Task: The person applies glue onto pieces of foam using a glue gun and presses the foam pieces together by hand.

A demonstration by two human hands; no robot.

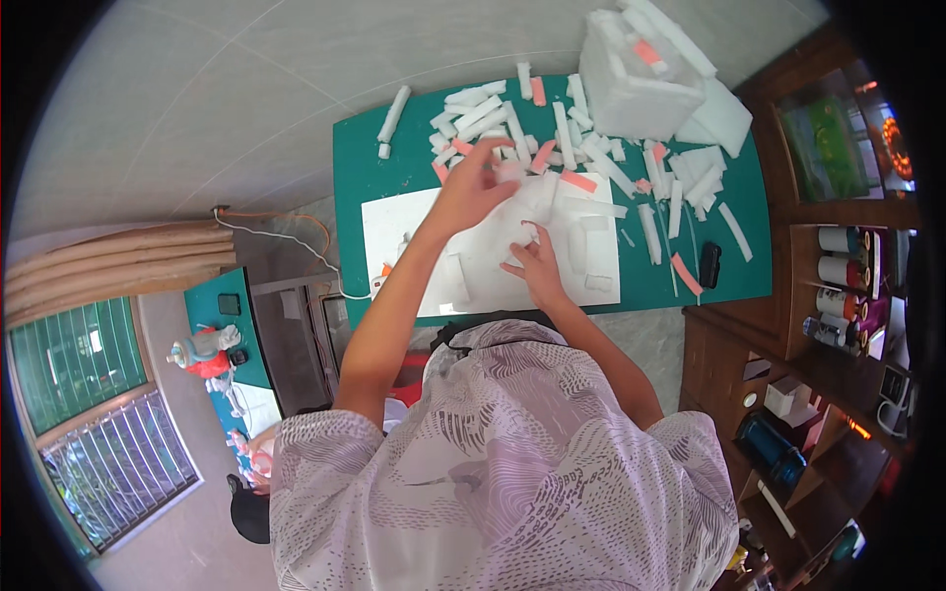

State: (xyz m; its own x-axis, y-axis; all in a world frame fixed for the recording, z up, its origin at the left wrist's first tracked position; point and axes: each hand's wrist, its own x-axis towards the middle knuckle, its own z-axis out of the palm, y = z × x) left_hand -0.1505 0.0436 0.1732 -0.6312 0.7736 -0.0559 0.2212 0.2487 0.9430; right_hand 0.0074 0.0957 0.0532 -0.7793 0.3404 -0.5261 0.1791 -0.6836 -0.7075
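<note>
My left hand reaches over the far part of a white board, thumb and fingers curved. Its fingertips are smeared by motion near a pale patch, so a grip there cannot be made out. Closer to me, my right hand is closed with its fingertips on a small white foam piece. Beside it on the board lie white foam blocks. Partly behind my left forearm shows a white object with an orange part, its kind unclear.
Loose white foam strips and several pink strips litter the green table. A foam box stands at the far right. A black object lies near the right edge. A white cable runs in from the left; wooden shelves stand right.
</note>
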